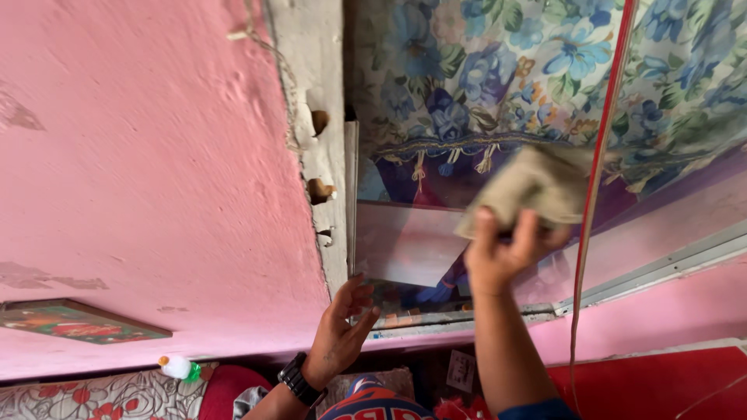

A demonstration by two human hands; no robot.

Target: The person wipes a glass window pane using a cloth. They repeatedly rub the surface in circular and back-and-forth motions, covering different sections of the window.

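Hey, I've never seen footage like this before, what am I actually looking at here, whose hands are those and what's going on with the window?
This is one picture from a camera worn on a person's head, tilted, so the room looks slanted. The two bare hands belong to that person. The right hand holds a folded beige cloth pressed against a window pane. The left hand, with a black watch on its wrist, rests open at the lower edge of the window frame. Above the glass hangs a blue flowered curtain. Around the window is a pink wall. A small white bottle with a green base lies at the lower left.
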